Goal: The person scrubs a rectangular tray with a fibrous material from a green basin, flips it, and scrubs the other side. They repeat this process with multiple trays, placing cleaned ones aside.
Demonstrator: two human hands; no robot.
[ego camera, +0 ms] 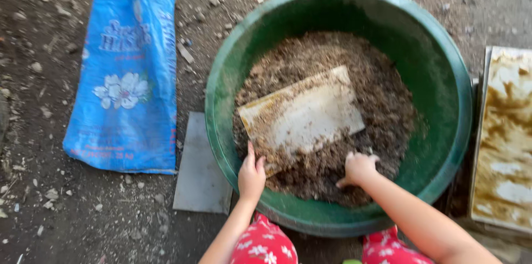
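Both hands in the green tub (443, 75) of soil
Left hand (251, 176) pinches the pale board's (305, 114) corner; right hand (359, 168) curled into brown soil (388, 103); a jerked board could fling soil out over the rim

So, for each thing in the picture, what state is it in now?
Green basin: upright on the ground, partly filled with brown crumbly material.
Flat pale board: lying tilted on the material, dirty at its edges.
Left hand: gripping the board's lower corner.
Right hand: closed, pressed into the material.
Blue sack: lying flat, looks empty.
Stained tray: lying flat.
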